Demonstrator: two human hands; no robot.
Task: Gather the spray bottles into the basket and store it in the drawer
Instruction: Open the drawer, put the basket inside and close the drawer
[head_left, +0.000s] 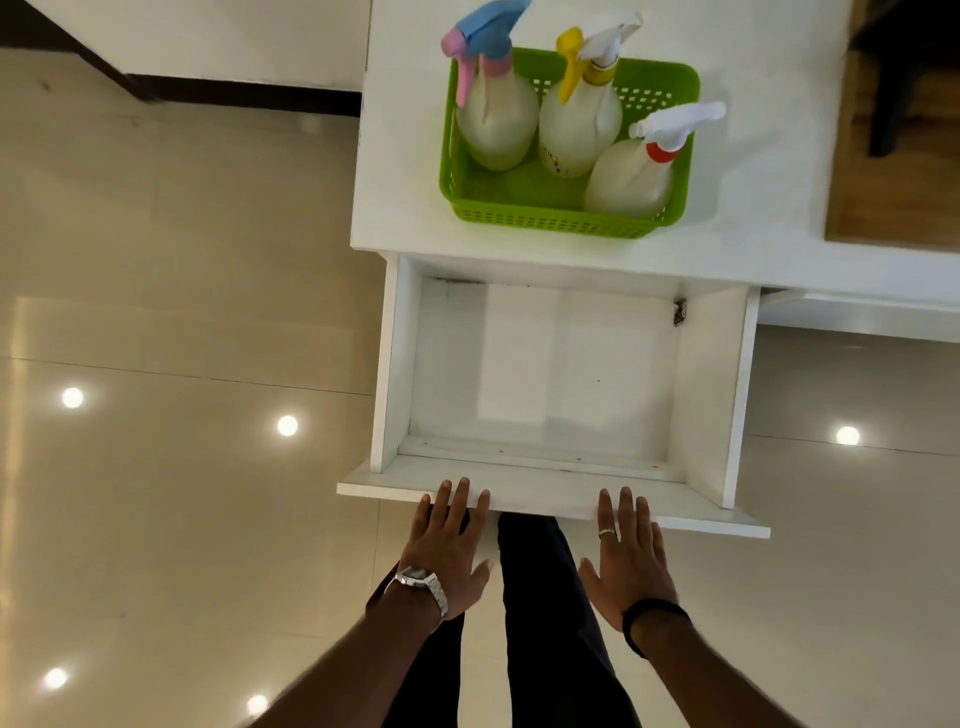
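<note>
Seemingly both flat hands (452, 540) (631, 561) touch drawer front (545, 501).

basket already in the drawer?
No, the green perforated plastic basket sits on the white countertop, and the open white drawer below is empty.

We see a bright, evenly lit scene: round ceiling lights glare off the glossy floor (182, 364), the white countertop (753, 156) nearly washes out, the drawer (550, 374) holds soft shadows, and wide-angle bending skews the soft, slightly blurred edges.
</note>
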